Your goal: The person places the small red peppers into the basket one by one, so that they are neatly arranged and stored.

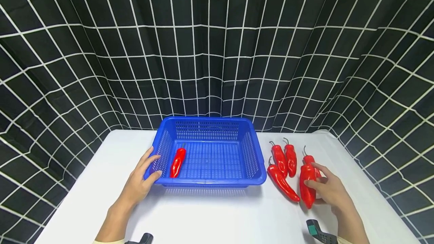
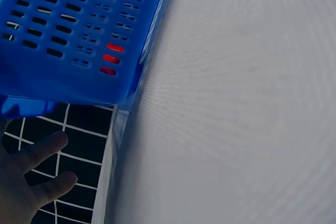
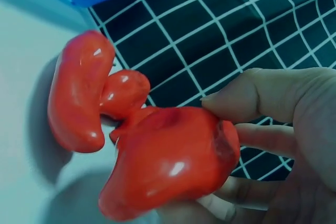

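Observation:
A blue plastic basket (image 1: 208, 182) stands on the white table with one long red pepper (image 1: 178, 163) lying in its left part. At the basket's left front corner is my left hand (image 1: 137, 183), its fingers spread and reaching over the rim. In the left wrist view two extended digits show below the basket wall (image 2: 31, 77). My right hand (image 1: 330, 191) holds a large red pepper (image 1: 306, 191) between thumb and fingers, to the right of the basket. Close behind the held pepper lies another red pepper (image 1: 309, 159), partly hidden by it.
Three more red peppers, among them a curved one (image 1: 283, 183), lie grouped on the white table (image 1: 210, 217) between basket and right hand. A black curtain with a white grid (image 1: 210, 59) encloses the table at the back and sides.

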Demonstrator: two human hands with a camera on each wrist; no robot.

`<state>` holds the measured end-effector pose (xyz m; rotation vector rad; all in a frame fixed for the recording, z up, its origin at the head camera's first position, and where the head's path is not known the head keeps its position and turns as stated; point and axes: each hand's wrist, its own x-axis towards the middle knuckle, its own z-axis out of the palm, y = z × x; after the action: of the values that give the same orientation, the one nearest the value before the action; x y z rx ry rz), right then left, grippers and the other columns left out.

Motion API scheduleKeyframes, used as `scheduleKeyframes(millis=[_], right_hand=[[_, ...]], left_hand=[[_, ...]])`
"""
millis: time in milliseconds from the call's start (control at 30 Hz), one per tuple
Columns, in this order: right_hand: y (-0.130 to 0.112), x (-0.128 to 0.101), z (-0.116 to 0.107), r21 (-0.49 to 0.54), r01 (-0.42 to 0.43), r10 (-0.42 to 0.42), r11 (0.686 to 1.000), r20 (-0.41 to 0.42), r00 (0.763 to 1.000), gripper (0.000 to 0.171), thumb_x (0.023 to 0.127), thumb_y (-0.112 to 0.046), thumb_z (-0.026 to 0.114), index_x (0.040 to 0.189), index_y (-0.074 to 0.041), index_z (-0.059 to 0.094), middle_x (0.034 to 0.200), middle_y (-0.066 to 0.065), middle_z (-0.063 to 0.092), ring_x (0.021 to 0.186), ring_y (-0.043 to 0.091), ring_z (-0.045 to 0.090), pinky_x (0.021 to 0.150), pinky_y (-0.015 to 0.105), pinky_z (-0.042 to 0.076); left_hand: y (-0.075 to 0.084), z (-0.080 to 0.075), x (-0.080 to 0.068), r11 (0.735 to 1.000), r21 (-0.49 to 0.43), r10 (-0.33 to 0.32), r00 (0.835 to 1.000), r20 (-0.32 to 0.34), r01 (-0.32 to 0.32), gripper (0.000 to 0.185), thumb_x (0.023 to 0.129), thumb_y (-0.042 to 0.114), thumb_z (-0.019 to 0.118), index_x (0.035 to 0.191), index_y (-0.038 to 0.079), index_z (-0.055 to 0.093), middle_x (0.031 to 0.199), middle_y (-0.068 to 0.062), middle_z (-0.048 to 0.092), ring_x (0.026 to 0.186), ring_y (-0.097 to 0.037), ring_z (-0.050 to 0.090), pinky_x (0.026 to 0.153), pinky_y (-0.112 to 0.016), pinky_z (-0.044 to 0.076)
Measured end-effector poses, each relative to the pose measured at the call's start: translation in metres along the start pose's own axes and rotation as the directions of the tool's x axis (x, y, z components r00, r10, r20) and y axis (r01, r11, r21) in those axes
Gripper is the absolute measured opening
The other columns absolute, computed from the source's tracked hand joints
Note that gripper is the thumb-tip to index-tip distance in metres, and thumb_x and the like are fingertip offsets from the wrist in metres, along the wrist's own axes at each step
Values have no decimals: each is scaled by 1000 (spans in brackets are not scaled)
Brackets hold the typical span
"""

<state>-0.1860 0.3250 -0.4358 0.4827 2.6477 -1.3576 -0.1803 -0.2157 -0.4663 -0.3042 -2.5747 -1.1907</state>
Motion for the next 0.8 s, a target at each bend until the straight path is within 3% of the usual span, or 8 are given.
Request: scheduleKeyframes(millis=[167,500,800], right_hand=[[-2,-2,0,63,-3,3,998,3,1000,96,82,-26,75,154,-9,14,134,37,34,113,54,46,64,42,57],[-6,-5,-2,228,5,-13,974,33,999,90,88,-23,69,156,-14,10,144,35,28,116,50,46,69,44,57],[-8,-5,-4,292,15,-29,956,44,999,89,89,-26,70,156,-16,11,144,31,31,95,22,60,71,44,56]], left_hand=[[-3,1,-1,1000,1,-1,1000,1,1,47,92,22,59,136,10,52,157,-4,25,139,-39,24,100,-69,24],[-4,3,-1,998,0,61,997,-42,-61,45,90,17,62,133,6,54,154,-9,29,137,-41,28,100,-68,27],[-3,5,-1,998,-6,69,996,-61,-70,44,90,16,62,133,8,55,154,-9,30,137,-41,29,99,-68,27]])
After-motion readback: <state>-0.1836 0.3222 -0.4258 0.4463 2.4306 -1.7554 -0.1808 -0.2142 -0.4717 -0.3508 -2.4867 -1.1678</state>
